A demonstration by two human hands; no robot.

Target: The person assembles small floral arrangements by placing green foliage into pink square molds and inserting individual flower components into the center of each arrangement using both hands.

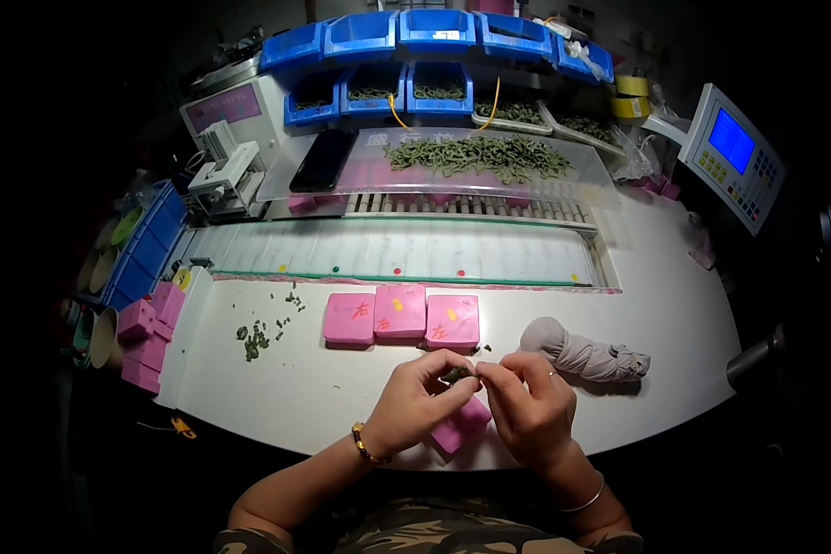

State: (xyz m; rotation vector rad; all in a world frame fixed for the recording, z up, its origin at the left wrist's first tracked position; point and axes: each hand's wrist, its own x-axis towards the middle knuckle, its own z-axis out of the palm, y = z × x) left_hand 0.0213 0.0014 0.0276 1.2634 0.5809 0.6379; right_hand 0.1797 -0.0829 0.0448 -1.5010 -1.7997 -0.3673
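Note:
Near the table's front edge, my left hand [422,399] pinches a small dark green piece [454,374] between thumb and fingers. My right hand [533,406] meets it there, thumb and forefinger pressed together by the piece; whatever sits in that pinch is too small to make out. Beneath both hands lies a pink block [462,427], partly covered by them. Just beyond stand three more pink blocks in a row: a left block [348,319], a middle block [400,311] and a right block [453,320], with red and yellow marks on top.
Loose dark green bits [254,343] lie at the left. To the right rests a twisted grey cloth bundle [586,354]. Farther back are a white conveyor strip [379,249], a clear tray with green strands [475,159], a black phone [324,161], several blue bins [360,35] and a control panel [734,157].

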